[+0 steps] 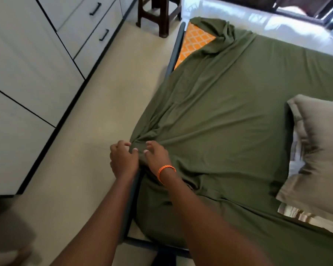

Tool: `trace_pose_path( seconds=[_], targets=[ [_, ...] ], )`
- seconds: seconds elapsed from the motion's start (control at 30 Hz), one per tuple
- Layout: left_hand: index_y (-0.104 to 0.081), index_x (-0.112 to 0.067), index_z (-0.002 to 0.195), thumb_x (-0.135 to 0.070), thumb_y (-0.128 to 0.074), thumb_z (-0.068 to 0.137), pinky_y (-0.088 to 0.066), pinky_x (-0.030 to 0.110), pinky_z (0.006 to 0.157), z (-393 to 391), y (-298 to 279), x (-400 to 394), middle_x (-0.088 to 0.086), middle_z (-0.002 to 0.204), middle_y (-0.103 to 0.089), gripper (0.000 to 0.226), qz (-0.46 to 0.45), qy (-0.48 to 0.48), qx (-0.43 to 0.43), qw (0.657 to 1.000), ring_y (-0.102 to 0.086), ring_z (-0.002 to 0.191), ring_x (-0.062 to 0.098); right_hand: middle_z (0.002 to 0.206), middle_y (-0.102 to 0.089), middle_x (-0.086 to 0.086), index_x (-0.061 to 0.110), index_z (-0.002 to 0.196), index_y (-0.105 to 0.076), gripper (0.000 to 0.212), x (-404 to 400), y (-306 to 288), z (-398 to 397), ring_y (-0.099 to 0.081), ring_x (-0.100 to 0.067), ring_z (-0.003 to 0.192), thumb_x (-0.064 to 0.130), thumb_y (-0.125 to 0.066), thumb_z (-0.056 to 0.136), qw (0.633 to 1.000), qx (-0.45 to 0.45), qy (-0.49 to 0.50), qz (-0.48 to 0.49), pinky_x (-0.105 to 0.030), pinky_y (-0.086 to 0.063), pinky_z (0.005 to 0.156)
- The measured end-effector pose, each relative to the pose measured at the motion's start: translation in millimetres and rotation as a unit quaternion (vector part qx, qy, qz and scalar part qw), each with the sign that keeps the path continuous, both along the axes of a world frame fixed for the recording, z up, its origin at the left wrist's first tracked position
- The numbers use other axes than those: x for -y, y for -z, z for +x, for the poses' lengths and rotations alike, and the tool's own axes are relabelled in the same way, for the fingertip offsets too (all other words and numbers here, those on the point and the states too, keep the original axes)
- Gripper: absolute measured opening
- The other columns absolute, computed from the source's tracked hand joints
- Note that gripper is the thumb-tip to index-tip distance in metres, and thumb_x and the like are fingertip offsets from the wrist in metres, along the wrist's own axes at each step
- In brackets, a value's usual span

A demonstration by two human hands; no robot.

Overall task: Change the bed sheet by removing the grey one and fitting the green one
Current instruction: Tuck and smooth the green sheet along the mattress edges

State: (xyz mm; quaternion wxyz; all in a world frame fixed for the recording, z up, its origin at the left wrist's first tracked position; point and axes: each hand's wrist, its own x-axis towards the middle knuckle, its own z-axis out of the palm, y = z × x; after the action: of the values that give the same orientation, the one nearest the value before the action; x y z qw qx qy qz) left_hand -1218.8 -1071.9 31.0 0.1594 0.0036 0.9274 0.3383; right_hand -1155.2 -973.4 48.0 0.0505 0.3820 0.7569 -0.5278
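L hand (pixel 123 160) & R hand (pixel 157 157) fingers clamped on green sheet (pixel 229 116) bunch at mattress edge

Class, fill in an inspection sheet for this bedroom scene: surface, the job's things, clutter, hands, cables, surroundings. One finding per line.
Surface: mattress with orange patterned cover, bare only at the far left corner.
Job's things: green sheet spread over most of the bed, bunched at the left edge and at the far corner; grey sheet not seen.
Clutter: pillow lying on the sheet at right.
Hands: left hand and right hand both grip the gathered sheet edge; orange wristband on the right wrist.
Cables: nothing seen.
Surroundings: white drawer cabinets at left, dark wooden stool beyond the bed, pale floor.
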Motion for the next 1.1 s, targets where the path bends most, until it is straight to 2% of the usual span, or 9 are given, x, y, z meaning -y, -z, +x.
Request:
trace_pose_path(
  seconds=[0.07, 0.27, 0.4, 0.53, 0.63, 0.8, 0.9, 1.03, 1.1],
  targets=[
    [-0.064, -0.025, 0.108, -0.023, -0.069, 0.095, -0.050, 0.039, 0.087, 7, -27, 8, 0.006, 0.125, -0.056, 0.014, 0.047, 0.028, -0.007, 0.998, -0.062, 0.106, 0.029, 0.129, -0.069, -0.006, 0.015, 0.135, -0.064, 0.035, 2, -28, 10, -0.062, -0.022, 0.118, 0.019, -0.059, 0.100, 1.000, -0.018, 0.019, 0.013, -0.032, -0.047, 0.105],
    [-0.070, -0.027, 0.097, -0.017, -0.066, 0.095, -0.054, 0.038, 0.086, 27, -112, 29, 0.001, 0.110, -0.065, 0.010, 0.129, 0.109, -0.024, 0.985, -0.065, 0.097, 0.022, 0.099, -0.068, -0.001, 0.010, 0.121, -0.072, 0.026, 3, -120, 33, -0.064, -0.021, 0.099, 0.012, -0.063, 0.096, 0.992, -0.077, 0.085, 0.046, -0.025, -0.047, 0.094],
    [-0.072, -0.026, 0.094, -0.017, -0.067, 0.097, -0.057, 0.035, 0.082, 36, -165, 38, -0.004, 0.102, -0.072, 0.012, 0.162, 0.166, -0.019, 0.973, -0.067, 0.093, 0.016, 0.098, -0.075, -0.008, 0.014, 0.110, -0.075, 0.019, 6, -173, 53, -0.068, -0.019, 0.093, 0.011, -0.063, 0.095, 0.982, -0.115, 0.142, 0.052, -0.027, -0.051, 0.090],
    [-0.075, -0.026, 0.091, -0.016, -0.069, 0.095, -0.060, 0.039, 0.086, 34, -209, 47, -0.011, 0.094, -0.074, 0.012, 0.185, 0.205, 0.022, 0.961, -0.070, 0.089, 0.012, 0.089, -0.076, -0.011, 0.026, 0.085, -0.070, 0.025, 14, -214, 69, -0.069, -0.019, 0.070, 0.006, -0.059, 0.094, 0.968, -0.153, 0.191, 0.053, -0.028, -0.056, 0.074],
    [-0.076, -0.027, 0.085, -0.014, -0.070, 0.094, -0.062, 0.044, 0.088, 15, -234, 51, -0.011, 0.089, -0.077, 0.017, 0.213, 0.216, 0.049, 0.952, -0.074, 0.083, 0.011, 0.080, -0.076, -0.004, 0.029, 0.075, -0.070, 0.024, 17, -237, 58, -0.071, -0.020, 0.067, 0.013, -0.059, 0.090, 0.959, -0.161, 0.221, 0.071, -0.035, -0.060, 0.075],
    [-0.073, -0.028, 0.084, -0.008, -0.065, 0.098, -0.056, 0.027, 0.073, -63, -261, 53, -0.006, 0.093, -0.077, 0.025, 0.224, 0.254, 0.058, 0.939, -0.073, 0.078, 0.014, 0.074, -0.075, 0.002, 0.030, 0.074, -0.072, 0.020, 23, -249, -23, -0.073, -0.023, 0.073, 0.023, -0.055, 0.083, 0.949, -0.174, 0.248, 0.085, -0.041, -0.062, 0.078],
    [-0.072, -0.025, 0.088, -0.008, -0.063, 0.099, -0.048, 0.010, 0.061, -127, -265, 52, -0.001, 0.097, -0.077, 0.022, 0.228, 0.267, 0.067, 0.934, -0.073, 0.082, 0.018, 0.070, -0.073, 0.003, 0.025, 0.077, -0.073, 0.025, 27, -254, -86, -0.068, -0.014, 0.062, 0.010, -0.057, 0.090, 0.945, -0.184, 0.261, 0.074, -0.036, -0.061, 0.073],
    [-0.073, -0.028, 0.087, -0.010, -0.066, 0.098, -0.055, 0.030, 0.071, -243, -273, 46, -0.004, 0.094, -0.077, 0.021, 0.212, 0.310, 0.078, 0.924, -0.075, 0.077, 0.019, 0.073, -0.073, -0.003, 0.012, 0.084, -0.075, 0.027, 27, -256, -191, -0.067, -0.012, 0.062, -0.002, -0.053, 0.093, 0.920, -0.214, 0.324, 0.054, -0.037, -0.061, 0.069],
    [-0.073, -0.027, 0.089, -0.016, -0.067, 0.099, -0.052, 0.031, 0.071, -300, -279, 45, -0.004, 0.095, -0.077, 0.016, 0.198, 0.322, 0.088, 0.922, -0.076, 0.077, 0.017, 0.072, -0.072, -0.004, 0.009, 0.085, -0.074, 0.025, 30, -256, -241, -0.066, -0.013, 0.059, -0.002, -0.053, 0.093, 0.914, -0.218, 0.339, 0.042, -0.030, -0.058, 0.063]
  ],
)
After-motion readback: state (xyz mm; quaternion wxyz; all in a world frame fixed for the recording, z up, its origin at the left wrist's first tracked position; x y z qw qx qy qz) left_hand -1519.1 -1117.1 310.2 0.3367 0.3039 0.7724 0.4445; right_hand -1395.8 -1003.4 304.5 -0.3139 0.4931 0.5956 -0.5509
